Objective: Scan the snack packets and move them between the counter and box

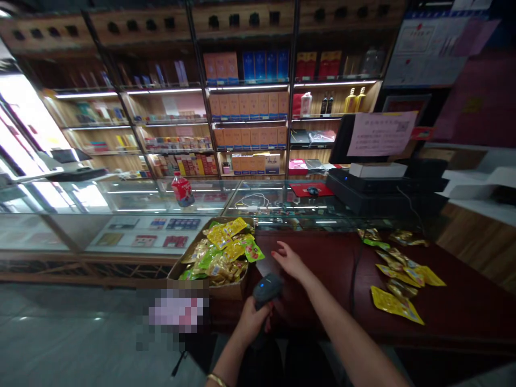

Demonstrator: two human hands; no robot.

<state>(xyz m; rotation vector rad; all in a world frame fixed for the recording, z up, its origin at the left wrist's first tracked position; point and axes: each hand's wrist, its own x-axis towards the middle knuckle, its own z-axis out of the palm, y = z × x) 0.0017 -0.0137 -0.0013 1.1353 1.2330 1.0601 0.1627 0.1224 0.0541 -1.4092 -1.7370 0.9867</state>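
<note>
My left hand (255,318) is wrapped round the grip of a dark barcode scanner (267,288) with a small blue light on top. Over the dark red counter (322,263), my right hand (288,260) reaches forward with its fingers apart and nothing in them. Just left of it stands a cardboard box (229,291) heaped with yellow, gold and green snack packets (226,252). The green packet (253,251) at the box's right edge is nearest to my right hand. More yellow and gold packets (397,305) lie loosely on the counter's right side.
Behind the counter, a glass display case (201,193) carries a red-labelled bottle (183,189) and a white cable (252,203). A monitor (342,138) with a paper sign stands at the right. A black cable (355,269) crosses the counter. Stocked shelves (250,121) line the wall.
</note>
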